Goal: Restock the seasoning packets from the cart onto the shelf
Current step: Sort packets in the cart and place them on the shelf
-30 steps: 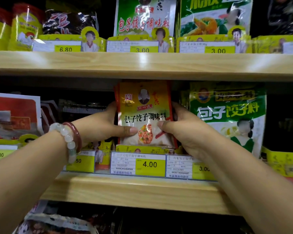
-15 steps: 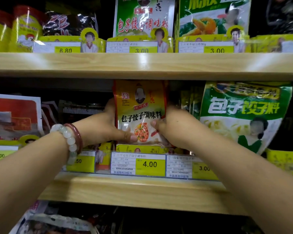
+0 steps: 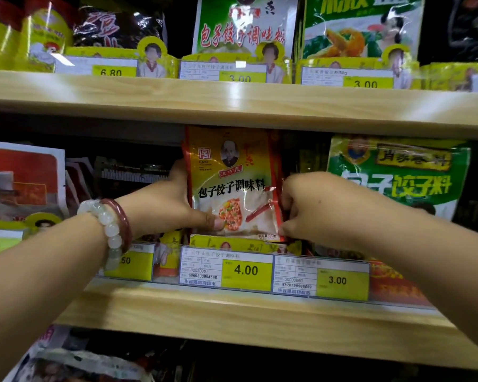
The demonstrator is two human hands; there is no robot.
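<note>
A yellow-and-red seasoning packet (image 3: 233, 186) stands upright at the front of a stack on the middle wooden shelf (image 3: 232, 312), above the 4.00 price tag (image 3: 246, 271). My left hand (image 3: 166, 205) grips the packet's left edge, thumb across its lower front. My right hand (image 3: 315, 208) has its fingers curled round the right edges of the stacked packets. The cart is out of view.
A large green dumpling-seasoning bag (image 3: 397, 175) stands just right of my right hand. Red-and-white packets (image 3: 23, 177) fill the left of the shelf. The upper shelf (image 3: 232, 100) hangs low over the packets and carries green bags and yellow tubs. More packets lie on the shelf below (image 3: 75, 362).
My right thumb has come off the packet's front; that hand has shifted right and down to the stack's right edge. The front packet now shows fully. My left hand has barely moved.
</note>
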